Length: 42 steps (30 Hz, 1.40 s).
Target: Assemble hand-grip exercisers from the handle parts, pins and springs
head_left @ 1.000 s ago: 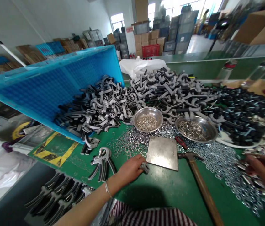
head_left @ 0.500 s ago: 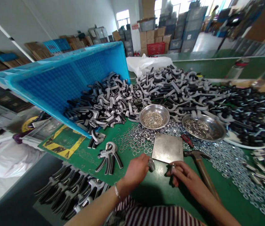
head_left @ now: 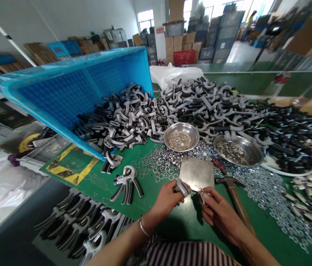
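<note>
My left hand (head_left: 169,201) grips a small grey metal hand-gripper part (head_left: 182,187) just below the square steel plate (head_left: 196,173). My right hand (head_left: 219,210) pinches a tiny silver pin (head_left: 201,195) between its fingertips, a short gap from that part. The two hands are close together but not touching. A hammer with a wooden handle (head_left: 236,201) lies beside my right hand. An assembled black and grey hand gripper (head_left: 126,184) rests left of my left hand.
A tilted blue plastic crate (head_left: 75,92) spills grey and black handles (head_left: 200,103) across the green bench. Steel bowls (head_left: 181,136) of small metal parts and loose washers (head_left: 156,164) lie ahead. Finished grippers (head_left: 72,229) are stacked at lower left.
My right hand has come in from the far right, over the silver parts, to sit beside my left hand with the pin. My left hand has raised the metal part slightly.
</note>
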Each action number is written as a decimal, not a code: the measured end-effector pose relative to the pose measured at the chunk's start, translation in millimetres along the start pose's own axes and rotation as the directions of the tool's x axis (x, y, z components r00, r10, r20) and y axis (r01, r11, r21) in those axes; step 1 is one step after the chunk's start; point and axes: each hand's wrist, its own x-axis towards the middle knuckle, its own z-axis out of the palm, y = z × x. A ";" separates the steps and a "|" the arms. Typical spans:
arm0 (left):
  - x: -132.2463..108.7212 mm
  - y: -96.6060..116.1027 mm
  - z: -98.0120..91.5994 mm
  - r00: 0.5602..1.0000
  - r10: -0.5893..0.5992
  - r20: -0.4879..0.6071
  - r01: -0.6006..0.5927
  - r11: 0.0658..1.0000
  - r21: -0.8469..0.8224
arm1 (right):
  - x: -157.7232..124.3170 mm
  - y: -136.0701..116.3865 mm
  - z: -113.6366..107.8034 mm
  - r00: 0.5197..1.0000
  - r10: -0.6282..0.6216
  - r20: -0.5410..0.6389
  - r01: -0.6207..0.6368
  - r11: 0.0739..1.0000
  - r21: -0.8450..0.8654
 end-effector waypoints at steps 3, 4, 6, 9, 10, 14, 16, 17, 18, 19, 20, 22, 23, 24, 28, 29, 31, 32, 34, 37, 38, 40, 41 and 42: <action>2.1 4.7 12.5 0.998 -0.056 0.039 0.061 0.988 -0.139 | -2.8 -5.4 4.2 1.000 -0.010 0.006 0.010 0.999 -0.030; 2.5 4.9 15.6 0.997 -0.058 0.047 0.065 0.982 -0.175 | -3.3 -6.0 3.6 1.000 -0.029 -0.007 0.028 0.998 -0.057; 2.9 3.6 20.0 0.997 -0.048 0.060 0.060 0.973 -0.224 | -4.0 -6.1 0.8 0.996 -0.080 -0.029 0.077 0.992 -0.104; 3.6 -1.1 24.2 0.995 -0.057 0.084 0.076 0.969 -0.237 | -4.7 -6.7 -2.7 0.991 -0.129 -0.034 0.121 0.977 -0.175; 4.0 -3.2 25.4 0.994 -0.061 0.091 0.081 0.967 -0.241 | -4.6 -7.5 -2.9 0.989 -0.144 -0.038 0.133 0.971 -0.201; 5.8 -10.6 29.7 0.994 -0.039 0.105 0.068 0.957 -0.284 | -0.9 -11.8 -3.8 0.976 -0.207 -0.063 0.182 0.941 -0.284; 5.8 -12.4 30.7 0.992 -0.028 0.123 0.068 0.941 -0.332 | 2.1 -13.1 -6.7 0.983 -0.184 -0.029 0.171 0.952 -0.254; 5.5 -12.8 30.9 0.990 -0.023 0.138 0.072 0.930 -0.360 | 3.3 -13.2 -8.9 0.988 -0.153 0.004 0.150 0.965 -0.216; 4.9 -12.8 30.8 0.988 -0.017 0.156 0.077 0.919 -0.386 | 4.0 -13.1 -11.2 0.992 -0.116 0.041 0.121 0.978 -0.169; 4.2 -12.8 30.5 0.984 -0.008 0.176 0.080 0.910 -0.406 | 4.3 -12.8 -13.7 0.994 -0.075 0.078 0.083 0.990 -0.117; 3.5 -12.6 30.2 0.980 0.003 0.198 0.082 0.903 -0.421 | 4.1 -12.3 -16.0 0.994 -0.038 0.105 0.045 0.997 -0.065; 2.8 -12.3 29.4 0.971 0.016 0.237 0.090 0.899 -0.429 | 2.5 -11.5 -19.7 0.993 0.016 0.118 -0.020 0.999 0.033; 2.9 -12.2 29.0 0.969 0.016 0.248 0.092 0.904 -0.417 | 1.3 -11.2 -21.1 0.993 0.039 0.111 -0.047 0.997 0.069; 3.3 -12.0 28.8 0.968 0.015 0.251 0.088 0.915 -0.394 | 0.2 -11.2 -22.2 0.993 0.059 0.099 -0.068 0.994 0.089; 5.9 -9.7 27.6 0.980 0.034 0.196 0.007 0.978 -0.207 | -2.3 -14.5 -26.1 1.000 0.010 0.000 -0.010 0.999 -0.038; 6.4 -8.3 26.6 0.981 0.059 0.183 -0.030 0.987 -0.155 | -2.3 -16.8 -27.1 0.999 -0.024 -0.030 0.020 0.994 -0.110; 7.3 -4.4 23.0 0.973 0.129 0.192 -0.113 0.989 -0.092 | -1.7 -24.1 -29.0 0.994 -0.083 -0.069 0.064 0.968 -0.245; 7.8 -2.2 20.3 0.963 0.164 0.216 -0.147 0.985 -0.091 | -1.3 -28.8 -29.6 0.992 -0.101 -0.074 0.074 0.952 -0.297; 9.8 1.9 14.3 0.944 0.200 0.261 -0.171 0.977 -0.131 | -0.3 -39.5 -30.1 0.989 -0.131 -0.070 0.094 0.919 -0.382; 16.1 3.8 7.4 0.959 0.156 0.237 -0.113 0.976 -0.185 | 1.0 -52.7 -28.2 0.984 -0.168 -0.058 0.117 0.858 -0.500; 18.8 2.8 6.6 0.967 0.142 0.212 -0.100 0.976 -0.195 | 1.4 -55.0 -27.1 0.984 -0.172 -0.054 0.120 0.845 -0.521; 24.3 -1.1 7.0 0.973 0.151 0.177 -0.110 0.969 -0.219 | 2.7 -55.5 -24.5 0.985 -0.168 -0.049 0.118 0.848 -0.517; 26.6 -3.6 7.9 0.972 0.167 0.164 -0.128 0.965 -0.229 | 3.5 -54.0 -23.3 0.985 -0.165 -0.050 0.119 0.861 -0.495; 28.4 -6.3 9.1 0.972 0.182 0.148 -0.145 0.962 -0.231 | 4.3 -51.7 -22.1 0.985 -0.165 -0.050 0.123 0.877 -0.465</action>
